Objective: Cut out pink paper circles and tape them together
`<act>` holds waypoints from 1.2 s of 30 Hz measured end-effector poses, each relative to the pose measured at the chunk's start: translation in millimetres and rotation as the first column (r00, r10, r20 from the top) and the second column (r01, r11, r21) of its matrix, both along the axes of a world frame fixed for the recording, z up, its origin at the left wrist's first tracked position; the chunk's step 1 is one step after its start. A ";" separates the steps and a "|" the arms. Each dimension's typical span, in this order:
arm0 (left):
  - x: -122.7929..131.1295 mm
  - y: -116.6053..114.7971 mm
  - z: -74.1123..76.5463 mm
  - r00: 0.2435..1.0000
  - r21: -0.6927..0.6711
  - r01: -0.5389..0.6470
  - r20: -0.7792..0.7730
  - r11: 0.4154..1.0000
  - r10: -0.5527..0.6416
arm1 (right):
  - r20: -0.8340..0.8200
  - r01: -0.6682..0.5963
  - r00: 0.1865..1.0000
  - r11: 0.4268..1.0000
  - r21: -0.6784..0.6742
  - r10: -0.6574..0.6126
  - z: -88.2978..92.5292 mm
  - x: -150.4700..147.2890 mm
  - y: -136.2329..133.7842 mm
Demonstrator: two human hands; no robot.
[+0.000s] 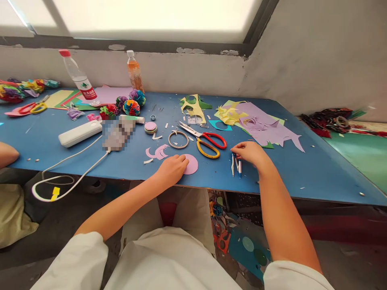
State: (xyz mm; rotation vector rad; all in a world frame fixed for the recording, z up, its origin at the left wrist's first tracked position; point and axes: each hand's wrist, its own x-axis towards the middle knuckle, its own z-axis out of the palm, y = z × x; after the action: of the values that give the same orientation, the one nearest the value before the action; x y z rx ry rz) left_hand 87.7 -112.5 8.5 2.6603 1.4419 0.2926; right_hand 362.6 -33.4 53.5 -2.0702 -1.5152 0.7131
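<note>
My left hand (172, 170) is closed at the left edge of a round pink paper disc (191, 164), which lies near the table's front edge. My right hand (248, 153) pinches the top of a drawing compass (236, 165), its legs pointing down to the table. Between my hands and a little farther back lie scissors (208, 143) with one red and one yellow handle, blades partly spread. A roll of tape (178, 139) sits by their tips. Curved lilac paper offcuts (157, 153) are beside my left hand, and a small stack of paper discs (150, 128) stands behind them.
Cut purple paper (260, 123) and yellow scraps (231, 112) cover the back right. At the left are a white power bank (80, 133), a cable (72, 189) hanging over the edge, paper flowers (132, 107), a water bottle (83, 84) and an orange drink bottle (134, 72). Another person's arm (7, 156) rests at far left.
</note>
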 end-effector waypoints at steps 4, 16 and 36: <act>-4.4 -22.5 -6.2 1.000 0.085 0.003 0.010 0.996 -0.003 | -0.214 -0.002 0.974 0.946 0.324 0.075 17.9 -14.7 -29.7; -2.0 -43.0 -29.1 0.983 0.206 -0.137 0.151 0.969 0.107 | -0.380 -0.237 0.713 0.713 0.659 0.589 -20.4 -107.5 -43.7; -3.0 -43.1 -30.3 0.974 0.194 -0.155 0.193 0.969 0.117 | -0.381 -0.273 0.684 0.702 0.658 0.623 -21.9 -116.2 -35.7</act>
State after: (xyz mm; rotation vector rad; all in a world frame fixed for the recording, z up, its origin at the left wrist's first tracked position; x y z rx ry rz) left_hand 84.7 -155.6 -21.9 2.6078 1.6186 0.7152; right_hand 246.4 -69.1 31.7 -0.8820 -1.6236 0.8554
